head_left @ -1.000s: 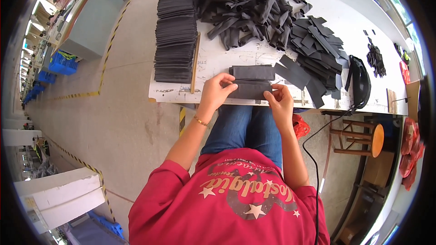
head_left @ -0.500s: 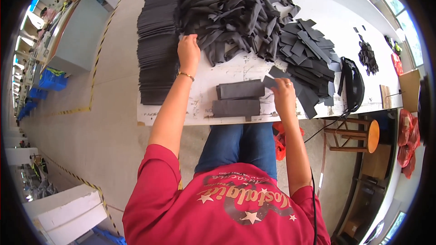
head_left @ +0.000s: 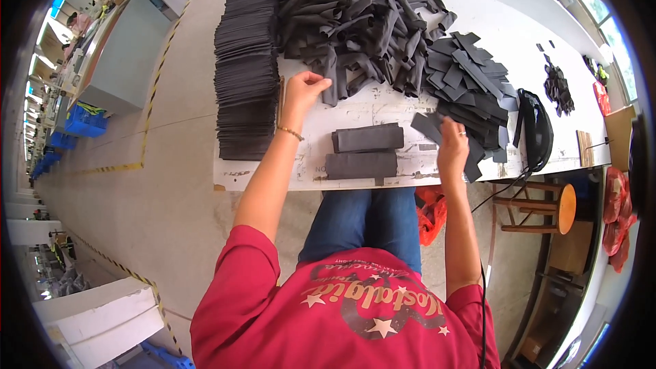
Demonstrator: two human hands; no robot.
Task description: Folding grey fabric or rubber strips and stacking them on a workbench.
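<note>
My left hand (head_left: 305,98) is closed, thumb and forefinger together at the edge of a black fabric piece (head_left: 330,76) on the near side of a loose heap of folded black fabric pieces (head_left: 369,20). In my right hand (head_left: 452,148) a flat dark strip (head_left: 428,127) is pinched at its right end, beside a pile of flat black strips (head_left: 465,68). Between my hands, near the table's front edge, lie two flat black bundles, a farther bundle (head_left: 369,138) and a nearer bundle (head_left: 361,165).
A long row of stacked black pieces (head_left: 249,75) runs along the left side of the white table (head_left: 301,174). To the right are a black pouch-like thing with a cord (head_left: 535,130) and a small dark heap (head_left: 558,89). A wooden stool (head_left: 566,208) stands by the right front edge.
My left hand has come away from the stacked row, moving right and nearer to me. The right hand has moved right with the strip, away from the two bundles.
</note>
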